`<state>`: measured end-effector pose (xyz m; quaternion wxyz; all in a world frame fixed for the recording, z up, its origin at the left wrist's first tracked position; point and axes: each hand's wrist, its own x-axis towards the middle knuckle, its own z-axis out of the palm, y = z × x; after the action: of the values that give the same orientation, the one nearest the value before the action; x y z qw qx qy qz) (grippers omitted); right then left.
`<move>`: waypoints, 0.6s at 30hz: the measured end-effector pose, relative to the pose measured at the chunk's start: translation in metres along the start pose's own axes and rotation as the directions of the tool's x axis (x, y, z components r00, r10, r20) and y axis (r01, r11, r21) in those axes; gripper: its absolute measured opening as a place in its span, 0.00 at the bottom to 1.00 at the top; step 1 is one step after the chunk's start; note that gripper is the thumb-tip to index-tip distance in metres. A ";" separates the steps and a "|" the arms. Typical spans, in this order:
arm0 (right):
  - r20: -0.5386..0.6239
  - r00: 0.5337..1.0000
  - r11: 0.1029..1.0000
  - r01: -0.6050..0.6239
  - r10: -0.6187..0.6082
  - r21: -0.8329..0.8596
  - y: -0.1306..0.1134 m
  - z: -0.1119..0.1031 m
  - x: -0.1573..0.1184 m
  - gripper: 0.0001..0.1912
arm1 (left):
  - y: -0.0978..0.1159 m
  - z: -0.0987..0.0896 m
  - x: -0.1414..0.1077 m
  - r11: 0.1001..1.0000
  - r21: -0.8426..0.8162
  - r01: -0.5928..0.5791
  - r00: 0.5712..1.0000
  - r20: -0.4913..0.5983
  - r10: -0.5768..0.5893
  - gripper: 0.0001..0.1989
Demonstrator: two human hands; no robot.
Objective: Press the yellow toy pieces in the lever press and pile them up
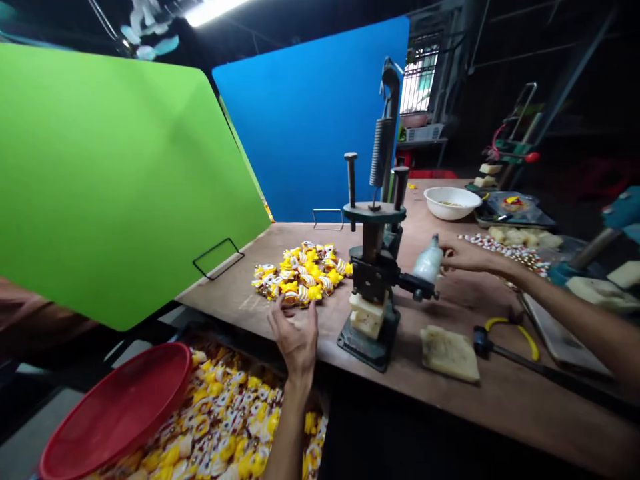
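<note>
On the brown tabletop lies a pile of small yellow and white plastic figures [305,267]. My left hand [295,337] reaches its front edge, thumb and fingers apart, fingertips by the nearest pieces. Just right of the pile stands a dark hand press [373,267] with a coil spring and cream-coloured blocks [367,315] under its head. A pale, wrapped lever handle [429,263] sticks up on the press's right side. The fingers of my right hand [453,257] are curled against that handle from the right; their tips are partly hidden.
Below the table edge is a container of many similar figures [230,407], with a red basin [120,413] on it. Green [110,180] and blue [310,127] panels stand behind. Rightward lie a cream slab [450,353], a black hammer [483,341] and a white bowl [453,203].
</note>
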<state>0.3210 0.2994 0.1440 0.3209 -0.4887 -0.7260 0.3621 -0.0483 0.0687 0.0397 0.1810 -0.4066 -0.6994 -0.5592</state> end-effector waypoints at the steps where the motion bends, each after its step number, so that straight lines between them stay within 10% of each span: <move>1: 0.094 0.995 1.000 -0.015 0.013 0.021 -0.002 0.000 -0.024 0.06 | 0.012 -0.008 -0.015 0.994 -0.107 0.005 0.999 0.032 -0.001 0.32; 4: 0.344 0.935 0.982 -0.136 0.084 0.130 -0.013 0.024 -0.099 0.19 | 0.054 -0.034 -0.079 0.936 -0.348 -0.041 0.962 0.238 0.131 0.38; 9: 0.346 0.935 0.924 -0.194 0.073 0.331 -0.036 0.114 -0.178 0.28 | 0.091 -0.052 -0.149 0.852 -0.486 -0.193 0.870 0.317 0.378 0.35; 13: 0.441 0.897 0.888 -0.221 0.023 0.404 -0.038 0.147 -0.176 0.37 | 0.070 -0.045 -0.131 0.890 -0.453 -0.051 0.933 0.295 0.204 0.28; 18: 0.400 0.916 0.889 -0.179 -0.005 0.421 -0.008 0.135 -0.158 0.38 | 0.057 -0.012 -0.091 0.910 -0.406 0.088 0.951 0.307 0.045 0.23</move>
<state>0.2563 0.1193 0.0614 0.2569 -0.3520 -0.6485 0.6241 0.0481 0.0262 0.0151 -0.0275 -0.5104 -0.5888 -0.6262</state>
